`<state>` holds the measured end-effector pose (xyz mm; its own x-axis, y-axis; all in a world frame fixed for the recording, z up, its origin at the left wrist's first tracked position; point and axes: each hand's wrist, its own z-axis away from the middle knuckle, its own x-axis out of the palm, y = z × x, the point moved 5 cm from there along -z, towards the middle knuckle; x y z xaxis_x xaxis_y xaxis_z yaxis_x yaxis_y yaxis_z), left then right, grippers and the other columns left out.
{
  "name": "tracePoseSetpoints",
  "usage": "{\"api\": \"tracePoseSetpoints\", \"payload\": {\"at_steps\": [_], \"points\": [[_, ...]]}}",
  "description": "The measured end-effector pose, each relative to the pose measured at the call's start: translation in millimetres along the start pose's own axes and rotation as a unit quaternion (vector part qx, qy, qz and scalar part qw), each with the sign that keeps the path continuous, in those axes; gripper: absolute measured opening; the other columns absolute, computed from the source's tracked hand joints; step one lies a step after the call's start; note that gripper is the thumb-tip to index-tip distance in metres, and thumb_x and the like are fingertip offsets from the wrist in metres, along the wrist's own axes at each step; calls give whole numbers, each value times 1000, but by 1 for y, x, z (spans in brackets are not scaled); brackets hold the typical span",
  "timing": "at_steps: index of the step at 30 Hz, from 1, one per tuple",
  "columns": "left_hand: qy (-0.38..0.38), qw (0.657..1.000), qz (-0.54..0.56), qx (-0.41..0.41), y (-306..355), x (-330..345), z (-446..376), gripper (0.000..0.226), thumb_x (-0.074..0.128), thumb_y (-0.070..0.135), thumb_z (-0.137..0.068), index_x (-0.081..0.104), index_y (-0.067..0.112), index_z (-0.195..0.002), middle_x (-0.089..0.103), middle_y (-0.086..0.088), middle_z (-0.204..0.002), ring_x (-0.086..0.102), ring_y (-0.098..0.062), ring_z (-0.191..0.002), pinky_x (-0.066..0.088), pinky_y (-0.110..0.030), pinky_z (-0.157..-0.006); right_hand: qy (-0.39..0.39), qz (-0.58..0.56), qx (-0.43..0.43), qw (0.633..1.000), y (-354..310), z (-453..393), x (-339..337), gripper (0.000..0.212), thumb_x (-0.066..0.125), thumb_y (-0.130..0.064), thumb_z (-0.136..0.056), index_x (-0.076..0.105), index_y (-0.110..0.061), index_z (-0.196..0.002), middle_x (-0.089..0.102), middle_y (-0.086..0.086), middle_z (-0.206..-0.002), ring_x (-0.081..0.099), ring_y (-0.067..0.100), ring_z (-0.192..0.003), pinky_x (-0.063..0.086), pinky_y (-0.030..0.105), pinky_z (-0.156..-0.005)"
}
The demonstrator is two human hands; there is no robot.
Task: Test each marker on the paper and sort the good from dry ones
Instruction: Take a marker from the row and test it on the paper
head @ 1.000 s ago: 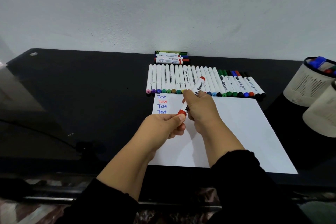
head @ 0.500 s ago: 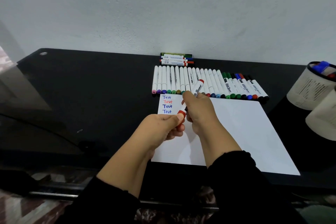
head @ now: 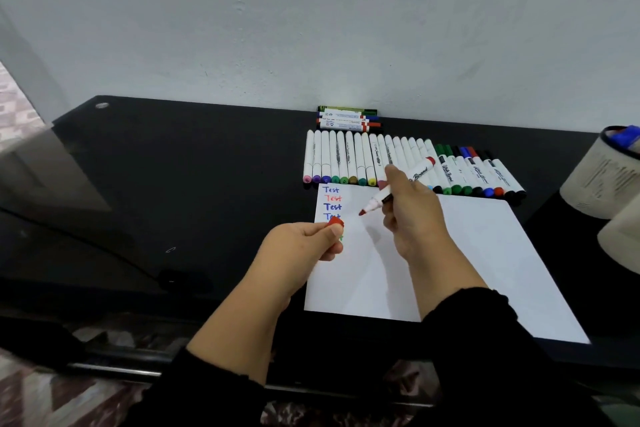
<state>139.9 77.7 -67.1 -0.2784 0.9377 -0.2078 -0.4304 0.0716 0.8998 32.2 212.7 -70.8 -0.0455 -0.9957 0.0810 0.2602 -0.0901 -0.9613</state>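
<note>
The left hand (head: 304, 243) pinched the red cap (head: 335, 221) clear of the writing, while the right hand (head: 410, 215) gripped the uncapped red whiteboard marker (head: 398, 189), tip apparently just above the paper (head: 485, 253), ready to test.

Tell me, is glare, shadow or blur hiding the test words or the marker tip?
Head view: no glare on the paper; soft hand shadows fall beside the words; the red marker tip is sharp; the left hand with the red cap covers part of the fourth word; wide-angle lens bends the table edge.
</note>
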Motion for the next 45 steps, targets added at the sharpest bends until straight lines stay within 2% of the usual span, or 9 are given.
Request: {"api": "tracePoseSetpoints", "payload": {"at_steps": [4,7,10,14,17,23,35,39,45], "points": [[31,999,-31,25,1,-15,-4,14,58,33,-90,63,28,-78,68,8,-79,60,-5,-77,44,-19,-65,21,1,-4,1000,2,7,-12,37,54,-46,-92,67,-14,-80,34,-1,-48,25,10,-41,23,23,-42],[44,998,-48,21,0,-26,-9,11,56,32,-91,65,27,-86,68,8,-83,60,-6,-81,41,-20,-61,-21,11,-29,999,6,17,-13,30,57,-41,-91,66,-14,-81,51,0,-49,38,9,-43,31,21,-44],[52,996,-69,16,0,-32,-12,17,55,33,-91,64,27,-78,67,8,-85,59,-7,-83,40,-21,-61,-61,39,-50,996,9,27,-10,16,69,-28,-84,67,-12,-85,62,2,-57,47,10,-52,37,23,-50],[52,994,-87,30,0,-31,-14,15,54,35,-92,63,30,-81,67,10,-87,59,-6,-85,39,-21,-63,-44,126,-75,988,17,35,-5,30,73,-26,-79,49,-17,-65,54,-4,-46,47,12,-50,36,28,-55],[50,995,-77,39,-1,-28,-15,15,55,35,-92,66,26,-90,66,12,-84,58,-3,-81,39,-19,-62,-31,169,-104,980,22,41,1,36,67,-27,-83,40,-16,-61,48,-7,-39,44,4,-38,39,21,-49],[46,995,-73,40,-1,-22,-19,21,54,34,-92,67,22,-103,66,12,-82,57,-4,-79,40,-19,-64,-42,215,-125,968,25,49,11,37,62,-22,-88,38,-16,-61,56,-4,-57,57,6,-59,37,10,-41],[46,995,-88,32,0,-20,-26,25,53,34,-93,66,20,-109,63,12,-81,56,-5,-78,39,-20,-64,-64,279,-142,948,26,47,20,33,58,-28,-91,39,-23,-65,58,0,-70,57,14,-66,35,11,-42],[43,995,-90,31,0,-20,-27,26,53,34,-93,66,20,-110,62,13,-78,55,-4,-75,39,-19,-63,-81,294,-154,940,29,47,23,32,60,-29,-90,40,-24,-66,54,-6,-65,52,5,-59,37,8,-41],[46,993,-102,38,-1,-22,-27,24,53,34,-93,66,21,-107,62,13,-78,55,-3,-74,37,-18,-60,-59,249,-161,953,28,47,17,37,60,-18,-90,36,-18,-61,48,-3,-58,52,11,-57,31,9,-38]]}}
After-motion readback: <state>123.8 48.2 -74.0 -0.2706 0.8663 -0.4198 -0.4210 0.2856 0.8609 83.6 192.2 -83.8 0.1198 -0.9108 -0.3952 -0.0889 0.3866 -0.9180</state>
